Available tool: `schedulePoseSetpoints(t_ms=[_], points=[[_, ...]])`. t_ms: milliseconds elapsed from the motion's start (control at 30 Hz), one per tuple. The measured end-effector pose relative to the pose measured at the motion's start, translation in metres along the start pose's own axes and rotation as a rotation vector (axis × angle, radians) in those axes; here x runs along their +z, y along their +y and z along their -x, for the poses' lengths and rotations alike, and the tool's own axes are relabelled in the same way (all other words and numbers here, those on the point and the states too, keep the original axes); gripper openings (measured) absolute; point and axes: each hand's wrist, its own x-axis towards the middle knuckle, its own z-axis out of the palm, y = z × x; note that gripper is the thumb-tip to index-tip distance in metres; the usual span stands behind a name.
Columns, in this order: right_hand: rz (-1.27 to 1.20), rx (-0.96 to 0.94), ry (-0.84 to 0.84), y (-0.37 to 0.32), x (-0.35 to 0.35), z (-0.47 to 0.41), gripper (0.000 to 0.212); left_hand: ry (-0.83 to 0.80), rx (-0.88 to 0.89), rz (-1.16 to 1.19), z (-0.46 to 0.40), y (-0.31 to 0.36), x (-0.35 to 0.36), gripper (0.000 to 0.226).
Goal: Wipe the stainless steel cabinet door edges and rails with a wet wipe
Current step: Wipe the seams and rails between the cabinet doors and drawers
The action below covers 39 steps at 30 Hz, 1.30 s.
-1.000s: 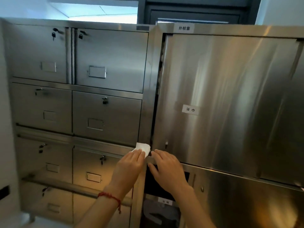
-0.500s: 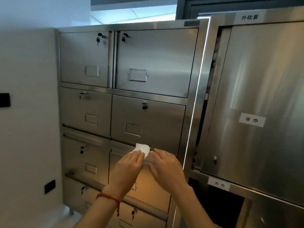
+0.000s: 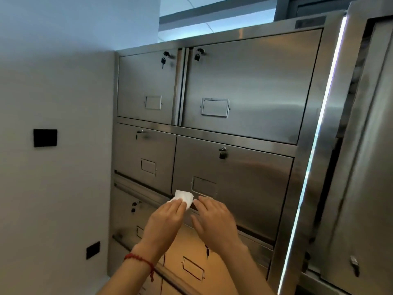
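Note:
A stainless steel cabinet [image 3: 251, 92] with several locked doors fills the middle of the head view. My left hand [image 3: 164, 222], a red string on its wrist, pinches a white wet wipe [image 3: 184, 198] in front of the lower edge of the second-row right door [image 3: 244, 184]. My right hand [image 3: 214, 220] is right beside it, fingers bent toward the wipe's right edge; I cannot tell whether they hold the wipe. A horizontal rail [image 3: 138, 189] runs left of the wipe under the second-row doors.
A white wall [image 3: 57, 177] with a black plate [image 3: 45, 137] and a black socket [image 3: 93, 250] stands on the left. A taller steel cabinet [image 3: 365, 167] adjoins on the right, its front post catching a bright strip of light [image 3: 312, 158]. Keys hang from several locks.
The view has swung left: the right-hand cabinet slid out toward the frame edge and the wall came in. Both hands with the wipe now sit in front of the left cabinet's second-row door edge.

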Motion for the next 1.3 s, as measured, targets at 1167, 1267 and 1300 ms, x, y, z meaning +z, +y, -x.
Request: schedulePoseSetpoints(t_ms=[1167, 1267, 1300], points=[[0.140, -0.092, 0.339, -0.081, 0.139, -0.247, 0.051, 0.037, 0.138, 0.043, -0.057, -0.284, 0.112, 0.066], [0.158, -0.081, 0.345, -0.091, 0.153, -0.261, 0.049, 0.038, 0.193, 0.079, -0.060, -0.304, 0.120, 0.065], [0.162, -0.083, 0.347, -0.093, 0.157, -0.265, 0.048, 0.042, 0.207, 0.095, -0.060, -0.309, 0.122, 0.065]])
